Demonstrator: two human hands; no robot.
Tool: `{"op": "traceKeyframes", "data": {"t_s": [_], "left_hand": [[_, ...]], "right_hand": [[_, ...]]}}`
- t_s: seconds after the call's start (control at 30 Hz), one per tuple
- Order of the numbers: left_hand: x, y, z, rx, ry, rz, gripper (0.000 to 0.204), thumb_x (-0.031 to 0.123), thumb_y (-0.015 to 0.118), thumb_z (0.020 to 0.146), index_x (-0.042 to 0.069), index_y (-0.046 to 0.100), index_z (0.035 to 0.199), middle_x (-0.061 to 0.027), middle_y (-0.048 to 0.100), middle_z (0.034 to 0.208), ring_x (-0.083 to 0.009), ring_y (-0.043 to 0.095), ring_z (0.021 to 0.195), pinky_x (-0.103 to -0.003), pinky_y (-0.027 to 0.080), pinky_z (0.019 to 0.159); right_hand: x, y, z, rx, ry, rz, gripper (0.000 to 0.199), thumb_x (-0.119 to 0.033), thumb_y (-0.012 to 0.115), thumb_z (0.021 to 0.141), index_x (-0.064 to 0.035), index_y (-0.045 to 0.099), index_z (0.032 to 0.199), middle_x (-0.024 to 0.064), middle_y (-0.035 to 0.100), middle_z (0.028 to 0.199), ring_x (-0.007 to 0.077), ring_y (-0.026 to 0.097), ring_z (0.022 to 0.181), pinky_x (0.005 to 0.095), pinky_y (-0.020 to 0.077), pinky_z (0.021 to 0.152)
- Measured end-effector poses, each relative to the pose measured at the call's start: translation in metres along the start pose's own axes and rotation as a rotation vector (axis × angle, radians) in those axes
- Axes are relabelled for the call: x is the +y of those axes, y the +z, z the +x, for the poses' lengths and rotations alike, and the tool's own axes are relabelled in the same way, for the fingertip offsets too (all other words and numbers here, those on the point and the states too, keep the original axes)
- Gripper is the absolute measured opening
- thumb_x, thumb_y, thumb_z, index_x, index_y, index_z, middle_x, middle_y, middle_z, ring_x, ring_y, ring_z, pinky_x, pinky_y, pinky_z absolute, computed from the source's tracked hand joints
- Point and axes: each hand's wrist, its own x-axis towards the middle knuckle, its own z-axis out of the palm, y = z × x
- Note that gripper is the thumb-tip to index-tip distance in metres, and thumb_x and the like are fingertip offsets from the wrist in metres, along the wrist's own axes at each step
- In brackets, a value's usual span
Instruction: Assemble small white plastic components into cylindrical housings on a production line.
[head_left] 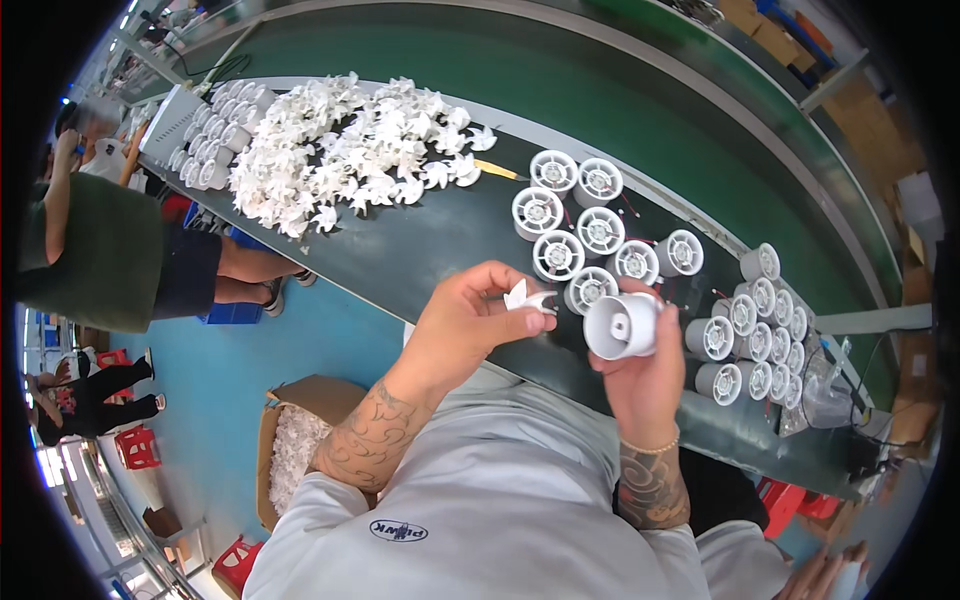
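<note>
Between the fingertips of my left hand (478, 315) is a small white fan blade (517, 297), its vanes sticking up past the thumb. My right hand (645, 385) is wrapped round a white, cup-shaped fan housing (640, 325). The housing is tilted with its open end toward the left, and a round hub shows inside. Blade and housing are apart, a short gap between them, above the near edge of the dark workbench (440, 235). Just beyond my hands, several white fan housings (601, 231) stand with spoked grilles facing up, some with thin red wires.
A big heap of white fan blades (290, 150) covers the bench's left part, with more housings (215, 140) behind. Another housing group (765, 330) sits at the right. A yellow-handled tool (497, 170) lies mid-bench. An open carton (325, 395) stands on the floor. A person (110, 250) stands left.
</note>
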Motion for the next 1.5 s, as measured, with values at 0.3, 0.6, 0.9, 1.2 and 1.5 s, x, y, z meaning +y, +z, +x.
{"op": "traceKeyframes", "data": {"t_s": [0.3, 0.6, 0.9, 1.2, 1.5], "left_hand": [[-0.010, 0.038, -0.010, -0.155, 0.579, 0.665, 0.018, 0.004, 0.076, 0.078, 0.001, 0.073, 0.095, -0.0121, 0.061, 0.117, -0.0213, 0.061, 0.099, -0.032, 0.054, 0.082], [-0.008, 0.031, -0.012, -0.214, 0.538, 0.828, 0.022, -0.001, 0.074, 0.073, 0.002, 0.073, 0.094, -0.0130, 0.068, 0.113, -0.0247, 0.066, 0.094, -0.032, 0.055, 0.077], [0.001, 0.027, -0.018, -0.261, 0.530, 0.919, 0.018, -0.001, 0.076, 0.072, 0.001, 0.073, 0.089, -0.0131, 0.069, 0.115, -0.0244, 0.068, 0.093, -0.033, 0.056, 0.076], [-0.003, 0.026, -0.023, -0.162, 0.442, 0.767, 0.013, -0.002, 0.078, 0.073, 0.000, 0.067, 0.080, -0.0171, 0.070, 0.112, -0.0251, 0.070, 0.095, -0.032, 0.056, 0.078], [0.004, 0.015, -0.025, -0.260, 0.235, 0.629, 0.029, -0.004, 0.080, 0.069, 0.002, 0.052, 0.066, -0.0172, 0.070, 0.102, -0.0222, 0.068, 0.087, -0.030, 0.055, 0.074]], "right_hand": [[0.004, 0.010, -0.007, -0.066, 0.118, 0.105, 0.057, -0.048, 0.027, 0.104, -0.0023, 0.057, 0.121, 0.0065, 0.063, 0.098, 0.0150, 0.061, 0.082, 0.0292, 0.0497, 0.066], [0.008, 0.005, -0.012, -0.065, -0.009, -0.143, 0.065, -0.049, 0.021, 0.104, 0.0031, 0.055, 0.121, 0.0152, 0.065, 0.100, 0.0210, 0.065, 0.090, 0.0325, 0.0525, 0.077], [0.007, 0.006, -0.016, -0.144, 0.024, -0.191, 0.062, -0.046, 0.023, 0.105, 0.0048, 0.054, 0.121, 0.0173, 0.065, 0.103, 0.0234, 0.064, 0.095, 0.0338, 0.0517, 0.083], [0.007, 0.008, -0.016, -0.134, 0.045, -0.165, 0.053, -0.038, 0.029, 0.103, 0.0051, 0.054, 0.120, 0.0162, 0.064, 0.104, 0.0212, 0.064, 0.093, 0.0318, 0.0506, 0.080], [0.006, 0.011, -0.035, -0.213, -0.170, -0.553, 0.044, -0.032, 0.035, 0.102, 0.0041, 0.056, 0.116, 0.0079, 0.060, 0.092, 0.0114, 0.055, 0.080, 0.0259, 0.0434, 0.069]]}}
